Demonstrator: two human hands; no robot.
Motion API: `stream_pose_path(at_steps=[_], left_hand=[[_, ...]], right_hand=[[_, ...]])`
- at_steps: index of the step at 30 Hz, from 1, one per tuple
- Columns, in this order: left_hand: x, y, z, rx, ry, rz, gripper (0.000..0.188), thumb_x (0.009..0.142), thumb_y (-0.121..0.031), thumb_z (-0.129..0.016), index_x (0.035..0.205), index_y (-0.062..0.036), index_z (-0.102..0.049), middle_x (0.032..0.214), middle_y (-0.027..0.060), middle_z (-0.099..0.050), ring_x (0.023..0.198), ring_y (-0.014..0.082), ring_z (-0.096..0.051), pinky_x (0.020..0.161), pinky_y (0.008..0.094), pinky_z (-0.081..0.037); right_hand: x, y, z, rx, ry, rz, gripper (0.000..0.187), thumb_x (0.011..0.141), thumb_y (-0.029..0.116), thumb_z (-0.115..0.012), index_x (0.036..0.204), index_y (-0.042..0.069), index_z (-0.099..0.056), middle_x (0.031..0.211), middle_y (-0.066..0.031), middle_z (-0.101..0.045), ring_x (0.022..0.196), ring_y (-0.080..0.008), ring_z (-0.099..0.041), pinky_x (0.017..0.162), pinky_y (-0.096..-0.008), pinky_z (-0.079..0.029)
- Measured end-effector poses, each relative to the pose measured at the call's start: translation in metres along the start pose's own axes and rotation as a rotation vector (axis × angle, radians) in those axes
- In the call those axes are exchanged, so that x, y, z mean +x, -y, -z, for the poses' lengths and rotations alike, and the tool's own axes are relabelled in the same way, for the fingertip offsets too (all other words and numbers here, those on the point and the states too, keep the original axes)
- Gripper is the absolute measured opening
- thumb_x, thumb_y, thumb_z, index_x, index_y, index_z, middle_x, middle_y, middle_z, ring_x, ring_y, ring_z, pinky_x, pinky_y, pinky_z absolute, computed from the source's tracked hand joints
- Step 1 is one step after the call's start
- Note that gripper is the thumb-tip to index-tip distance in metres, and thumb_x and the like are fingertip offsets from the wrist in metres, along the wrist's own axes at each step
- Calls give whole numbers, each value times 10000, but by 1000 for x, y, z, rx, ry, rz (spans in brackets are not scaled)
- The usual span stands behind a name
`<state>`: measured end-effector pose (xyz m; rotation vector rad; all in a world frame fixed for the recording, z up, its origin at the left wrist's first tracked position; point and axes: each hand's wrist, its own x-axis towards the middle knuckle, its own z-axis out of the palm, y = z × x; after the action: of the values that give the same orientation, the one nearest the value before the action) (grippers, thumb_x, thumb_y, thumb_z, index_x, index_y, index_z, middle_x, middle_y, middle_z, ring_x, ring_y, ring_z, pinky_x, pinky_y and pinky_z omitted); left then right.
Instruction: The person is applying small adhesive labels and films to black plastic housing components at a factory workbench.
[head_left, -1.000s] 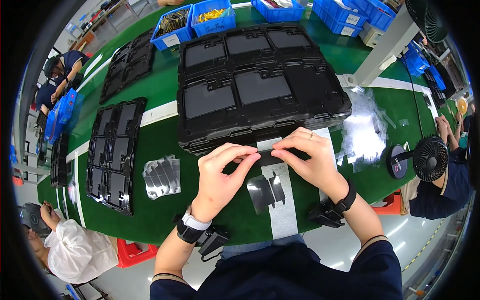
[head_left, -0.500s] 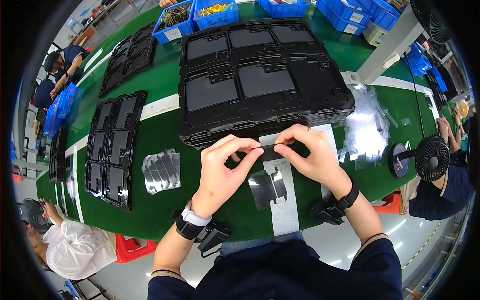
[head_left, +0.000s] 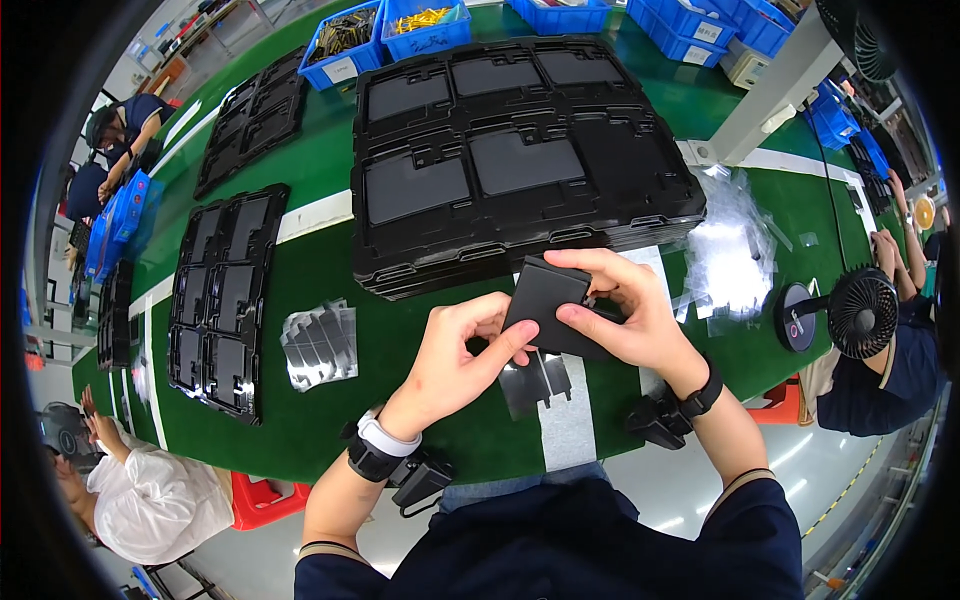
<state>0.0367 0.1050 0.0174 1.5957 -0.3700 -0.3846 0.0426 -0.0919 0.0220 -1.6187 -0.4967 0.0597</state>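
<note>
A flat black rectangular piece [head_left: 548, 308] is held tilted between both hands, its broad face towards me. My left hand [head_left: 450, 352] pinches its lower left edge with thumb and fingers. On the other side, my right hand [head_left: 632, 312] grips it, thumb near the right edge and index finger at the top corner. Just below the hands lies a small sheet with dark strips [head_left: 525, 388], partly covered by them. Beyond stands a stack of black trays [head_left: 625, 155]; the top tray has grey-faced flat pieces in several pockets, while its near right pocket has none.
Left lie a black tray [head_left: 213, 270] and a sheet of dark strips [head_left: 320, 345]. On the right are a pile of clear films [head_left: 730, 255], a small fan [head_left: 862, 312] and a metal post [head_left: 775, 100]. Blue bins [head_left: 428, 35] line the back. Other people sit at both sides.
The black piece was edge-on between my fingertips; now it is turned up with its broad face showing. My right hand has shifted its grip, and my left hand has lowered slightly.
</note>
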Motion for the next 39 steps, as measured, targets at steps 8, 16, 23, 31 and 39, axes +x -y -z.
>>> stream_pose_path(at_steps=[8,16,23,31,39], left_hand=[[-2,1,-2,-40,-27,8,149,842,-104,-589,878,40,-595,703,66,-638,593,101,-603,588,219,-468],[-4,-6,0,-256,100,90,143,866,-94,-553,923,34,-586,779,57,-630,590,86,-573,639,228,-479],[-9,-7,-2,-345,330,140,180,886,-131,-534,957,25,-589,758,52,-628,576,85,-570,560,213,-461],[-1,-6,-1,468,-23,-125,174,696,-125,-724,811,-26,-638,712,57,-604,538,110,-544,498,229,-427],[-2,0,0,671,31,-192,198,626,-113,-763,794,-68,-668,690,38,-570,616,168,-545,551,272,-438]], right_hand=[[-4,-4,2,-59,22,-14,459,740,-95,-621,1180,-16,-516,964,-99,-624,807,-112,-618,731,-216,-471],[0,-2,9,478,110,-51,443,769,77,-640,1187,2,-513,1101,-128,-552,985,-200,-557,861,-326,-443],[-2,-7,4,816,269,-42,405,770,183,-666,1083,-8,-495,1133,-186,-532,1108,-302,-506,957,-413,-384],[-15,37,23,-29,256,60,484,689,118,-732,1096,17,-491,1028,-116,-596,1025,-239,-568,877,-326,-453],[-49,28,11,-763,360,50,463,619,152,-729,1034,71,-540,1021,-91,-578,984,-264,-544,807,-358,-453]])
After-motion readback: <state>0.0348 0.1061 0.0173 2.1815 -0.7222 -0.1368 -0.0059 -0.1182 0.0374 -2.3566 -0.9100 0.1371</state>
